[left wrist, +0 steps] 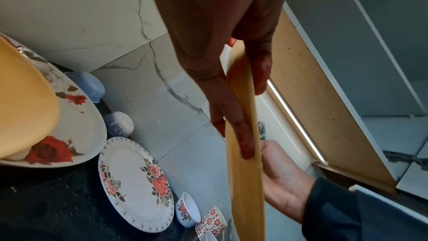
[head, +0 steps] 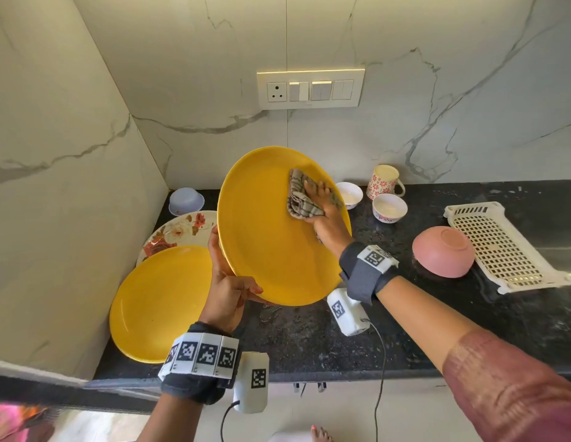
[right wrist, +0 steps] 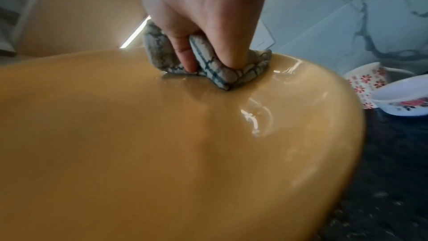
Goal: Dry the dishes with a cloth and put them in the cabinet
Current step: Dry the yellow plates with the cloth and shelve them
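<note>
I hold a yellow plate [head: 268,244] tilted up above the black counter. My left hand [head: 228,272] grips its lower left rim, thumb on the face and fingers behind; the left wrist view shows the plate [left wrist: 243,135] edge-on in that hand [left wrist: 220,43]. My right hand [head: 319,202] grips a bunched checked cloth [head: 298,196] and presses it on the plate's upper right face. In the right wrist view the fingers [right wrist: 185,56] curl round the cloth [right wrist: 215,69] on the wet, glossy plate [right wrist: 162,144].
On the counter [head: 309,339] lie a second yellow plate [head: 159,301], a floral plate [head: 179,231], an upturned blue bowl [head: 186,200], two small white bowls [head: 389,207], a floral mug [head: 383,181], an upturned pink bowl [head: 443,252] and a white slotted tray [head: 501,247].
</note>
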A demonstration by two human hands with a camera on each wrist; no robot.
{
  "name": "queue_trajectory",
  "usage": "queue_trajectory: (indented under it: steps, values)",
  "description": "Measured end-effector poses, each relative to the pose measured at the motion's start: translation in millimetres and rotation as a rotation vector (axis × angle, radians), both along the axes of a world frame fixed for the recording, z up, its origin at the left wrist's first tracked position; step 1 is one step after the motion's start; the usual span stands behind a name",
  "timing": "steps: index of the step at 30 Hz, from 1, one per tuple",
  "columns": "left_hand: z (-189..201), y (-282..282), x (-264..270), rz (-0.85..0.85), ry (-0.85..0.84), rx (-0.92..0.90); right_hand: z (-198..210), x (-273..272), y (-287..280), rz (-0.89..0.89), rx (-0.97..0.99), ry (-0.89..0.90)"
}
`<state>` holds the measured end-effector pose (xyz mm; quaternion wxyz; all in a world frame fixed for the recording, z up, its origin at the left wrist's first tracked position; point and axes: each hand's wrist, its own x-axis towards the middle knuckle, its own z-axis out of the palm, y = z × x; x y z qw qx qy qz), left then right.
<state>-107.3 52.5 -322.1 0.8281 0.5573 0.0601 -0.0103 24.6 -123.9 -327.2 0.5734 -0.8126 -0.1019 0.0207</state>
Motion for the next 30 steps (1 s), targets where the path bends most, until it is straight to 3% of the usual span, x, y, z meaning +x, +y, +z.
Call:
queue_trajectory:
  steps: [8,13,15,17,19,21,24,27,30]
  values:
    - [9,-5,4,0.080,-0.062,-0.027,-26,-32,12,0.403,-0.252,-0.461]
    - [7,-2,2,0.093,-0.059,-0.028,-52,-47,-34,0.512,-0.320,-0.503]
    - [5,-5,3,0.083,-0.044,-0.015,-57,-43,-46,0.468,-0.316,-0.493]
    - [4,-9,6,0.086,-0.019,0.003,-52,-36,-50,0.364,-0.170,-0.282]
    - [6,-14,7,0.078,0.012,0.054,-37,-24,-52,0.142,0.066,-0.063]
    - [6,-16,8,0.048,0.045,0.110,-11,-10,-54,-0.090,0.271,-0.031]
    - [7,-19,9,0.004,0.047,0.147,33,12,-44,-0.165,0.479,-0.144]
    - [16,-28,11,-0.028,0.012,0.173,68,20,-17,-0.056,0.284,-0.371]
    - [26,-32,14,-0.030,-0.010,0.169,72,25,4,0.154,-0.237,-0.494]
